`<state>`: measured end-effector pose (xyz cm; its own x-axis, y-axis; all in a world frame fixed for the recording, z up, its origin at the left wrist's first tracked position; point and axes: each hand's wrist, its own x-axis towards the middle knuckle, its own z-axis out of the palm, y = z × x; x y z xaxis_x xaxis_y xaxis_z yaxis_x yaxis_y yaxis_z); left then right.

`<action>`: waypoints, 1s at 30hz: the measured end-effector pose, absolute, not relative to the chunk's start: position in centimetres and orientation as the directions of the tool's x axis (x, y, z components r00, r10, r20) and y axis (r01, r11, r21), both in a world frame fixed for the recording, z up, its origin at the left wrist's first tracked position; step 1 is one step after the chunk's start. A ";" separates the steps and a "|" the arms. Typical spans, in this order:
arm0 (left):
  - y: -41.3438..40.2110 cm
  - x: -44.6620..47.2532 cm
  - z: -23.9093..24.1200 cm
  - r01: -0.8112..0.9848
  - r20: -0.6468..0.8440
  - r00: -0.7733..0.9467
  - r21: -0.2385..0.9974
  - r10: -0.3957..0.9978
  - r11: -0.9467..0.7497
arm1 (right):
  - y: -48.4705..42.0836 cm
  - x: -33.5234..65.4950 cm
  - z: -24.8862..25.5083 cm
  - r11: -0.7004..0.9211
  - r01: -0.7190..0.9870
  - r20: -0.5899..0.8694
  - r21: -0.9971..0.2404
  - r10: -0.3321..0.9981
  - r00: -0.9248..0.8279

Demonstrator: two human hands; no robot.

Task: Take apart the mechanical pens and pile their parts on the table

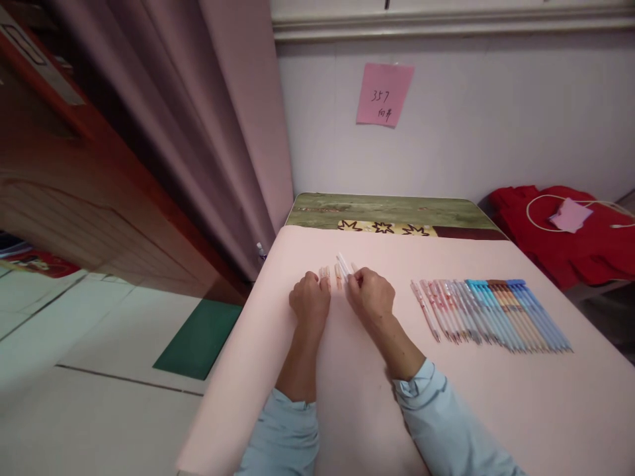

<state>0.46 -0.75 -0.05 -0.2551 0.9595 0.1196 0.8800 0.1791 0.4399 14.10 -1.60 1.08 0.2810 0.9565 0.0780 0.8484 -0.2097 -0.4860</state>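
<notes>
My left hand (310, 297) is closed, with its thumb against its fingers. Clear-capped pens (325, 272) with orange tones stick up beside the thumb; their lower parts are hidden behind the hand. My right hand (372, 293) pinches a whitish translucent pen (342, 263) that tilts up to the left. Between the two hands stands out another slim pen (338, 276) with orange marks, lying on the pale pink table cover (357, 410). To the right of my right hand, a row of many pens (489, 316) lies side by side, grouped by colour: pinkish, grey, light blue, brown and blue.
Beyond the cover, a green wood-patterned tabletop (397, 203) shows at the back. A pink note (384, 94) hangs on the white wall. At the right lies red cloth (595, 248) with a white cable (533, 206). A purple curtain (233, 99) borders the left side.
</notes>
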 end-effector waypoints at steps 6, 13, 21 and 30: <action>-1.0 0.7 0.5 0.914 0.092 -0.213 0.370 0.973 0.165 | -4.4 15.9 0.9 -0.156 0.656 0.103 -0.738 0.935 0.339; -0.2 0.2 0.0 0.861 0.137 -0.252 0.484 0.958 0.157 | -6.3 15.8 -0.9 -0.028 0.385 0.112 -0.922 0.935 0.336; 1.1 -0.9 0.0 -0.076 -0.033 -0.469 0.997 0.883 -0.003 | -5.1 15.5 -1.0 0.084 0.323 0.188 -0.943 0.933 0.306; 0.1 0.4 0.0 -0.698 -0.238 -0.168 0.714 0.957 0.055 | -5.3 15.8 -0.8 0.223 0.395 0.285 -0.891 0.952 0.107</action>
